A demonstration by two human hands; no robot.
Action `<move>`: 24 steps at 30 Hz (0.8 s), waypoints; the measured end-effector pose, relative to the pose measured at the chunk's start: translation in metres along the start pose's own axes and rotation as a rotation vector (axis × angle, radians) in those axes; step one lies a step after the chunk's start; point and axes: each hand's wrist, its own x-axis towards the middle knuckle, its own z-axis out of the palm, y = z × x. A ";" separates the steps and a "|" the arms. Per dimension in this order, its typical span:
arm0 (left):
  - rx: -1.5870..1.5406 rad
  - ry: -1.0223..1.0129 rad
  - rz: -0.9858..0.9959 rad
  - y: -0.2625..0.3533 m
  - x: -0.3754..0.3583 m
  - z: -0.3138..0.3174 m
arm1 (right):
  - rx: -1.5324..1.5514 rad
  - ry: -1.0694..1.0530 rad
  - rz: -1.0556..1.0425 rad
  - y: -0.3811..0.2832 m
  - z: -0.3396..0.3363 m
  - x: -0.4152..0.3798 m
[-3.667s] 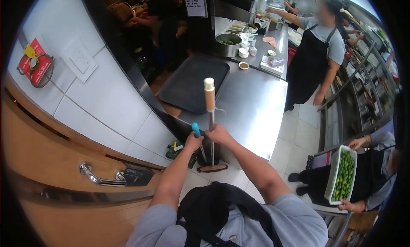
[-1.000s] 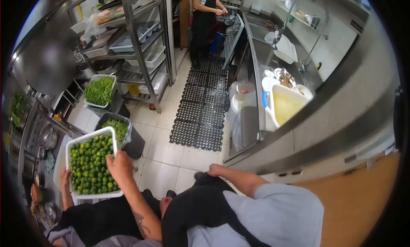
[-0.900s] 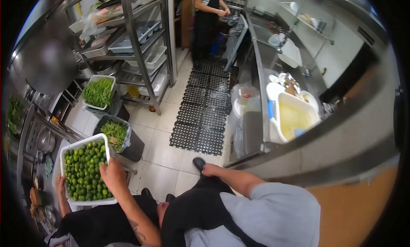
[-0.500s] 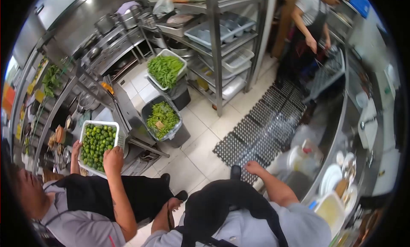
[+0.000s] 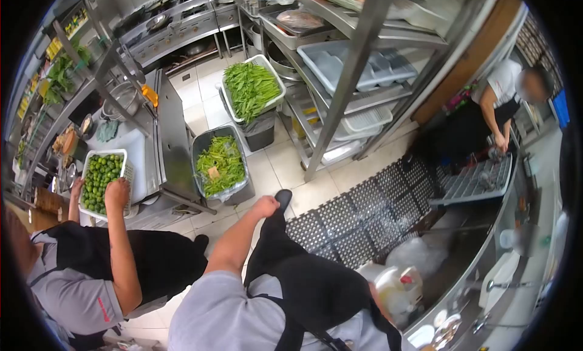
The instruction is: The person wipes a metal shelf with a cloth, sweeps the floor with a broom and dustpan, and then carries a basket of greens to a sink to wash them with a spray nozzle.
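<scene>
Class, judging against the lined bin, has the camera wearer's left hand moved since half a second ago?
Yes, forward: the left hand was held back, well short of the lined bin; now it appears close to it in the view.

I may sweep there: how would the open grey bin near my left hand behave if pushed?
The open grey bin would probably hold its shape, its walls standing straight. It may feel light for its size: loose leafy greens fill the top, though anything deeper is hidden. A hard shove might spill some, as they look close to the rim.
</scene>
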 end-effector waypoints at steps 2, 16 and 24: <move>-0.151 0.060 -0.016 0.000 0.062 -0.015 | 0.438 0.017 0.374 -0.041 -0.020 0.018; -1.504 0.438 -0.428 0.045 0.400 -0.152 | 0.637 0.151 0.503 -0.231 -0.230 0.223; -2.113 0.459 -0.470 0.044 0.461 -0.181 | 0.680 0.124 0.446 -0.256 -0.264 0.271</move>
